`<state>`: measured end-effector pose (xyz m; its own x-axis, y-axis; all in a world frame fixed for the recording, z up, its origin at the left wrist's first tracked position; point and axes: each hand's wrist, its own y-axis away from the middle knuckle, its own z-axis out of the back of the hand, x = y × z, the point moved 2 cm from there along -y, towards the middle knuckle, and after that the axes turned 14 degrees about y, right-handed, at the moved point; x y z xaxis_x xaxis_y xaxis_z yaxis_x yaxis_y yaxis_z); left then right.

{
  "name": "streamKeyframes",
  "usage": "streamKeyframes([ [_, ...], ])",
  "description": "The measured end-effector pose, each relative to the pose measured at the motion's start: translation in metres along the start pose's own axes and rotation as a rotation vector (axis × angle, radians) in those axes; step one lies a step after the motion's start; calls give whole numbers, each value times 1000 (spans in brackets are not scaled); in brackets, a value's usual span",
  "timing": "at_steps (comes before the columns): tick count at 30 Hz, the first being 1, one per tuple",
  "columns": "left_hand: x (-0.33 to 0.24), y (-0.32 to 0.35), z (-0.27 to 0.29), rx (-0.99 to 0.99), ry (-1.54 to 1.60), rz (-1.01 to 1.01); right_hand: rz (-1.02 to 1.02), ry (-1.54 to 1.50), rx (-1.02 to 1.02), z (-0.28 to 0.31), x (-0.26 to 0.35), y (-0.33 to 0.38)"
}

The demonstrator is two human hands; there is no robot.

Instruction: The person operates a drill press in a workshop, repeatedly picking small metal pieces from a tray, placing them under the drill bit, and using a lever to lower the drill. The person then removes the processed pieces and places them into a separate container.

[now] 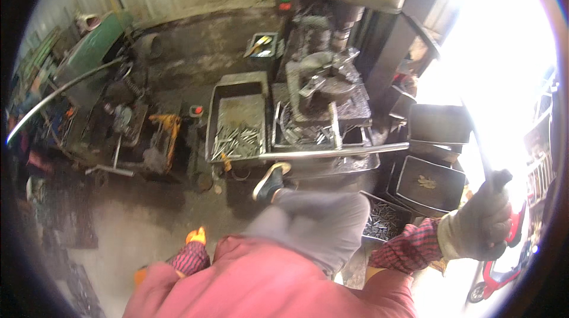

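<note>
My right hand (477,229), in a grey work glove with a plaid sleeve behind it, is closed around the black end of a long metal lever (479,152) that rises toward the upper right. Of my left hand (196,236) only an orange glove tip shows above a plaid sleeve, low beside my red shirt; its grip is hidden. My grey-trousered leg is raised, with the shoe (271,180) resting by the front of a grey press machine (320,81). A metal tray (220,110) left of the machine holds several short metal pieces.
A long steel bar (332,152) runs across the machine's front. Dark empty trays (430,183) and a bin of metal pieces (384,222) stand at the right. Tools and clutter fill the left floor. A red scooter (492,282) stands in bright light at the lower right.
</note>
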<state>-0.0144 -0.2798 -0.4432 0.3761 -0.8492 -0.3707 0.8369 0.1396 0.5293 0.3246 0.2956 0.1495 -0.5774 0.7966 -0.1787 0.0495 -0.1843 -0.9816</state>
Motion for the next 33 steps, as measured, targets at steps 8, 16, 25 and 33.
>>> streamKeyframes([
  [8,-117,16,8,67,-8,-160,81,135,-117,0,-5,-8],
  [16,-311,6,6,-164,-246,-692,10,-77,-305,1,-13,-31],
  [25,-377,-35,25,107,-412,-765,141,1365,-413,-45,-3,-22],
  [33,-456,35,82,59,336,-1247,323,2705,-312,-95,6,-14],
])
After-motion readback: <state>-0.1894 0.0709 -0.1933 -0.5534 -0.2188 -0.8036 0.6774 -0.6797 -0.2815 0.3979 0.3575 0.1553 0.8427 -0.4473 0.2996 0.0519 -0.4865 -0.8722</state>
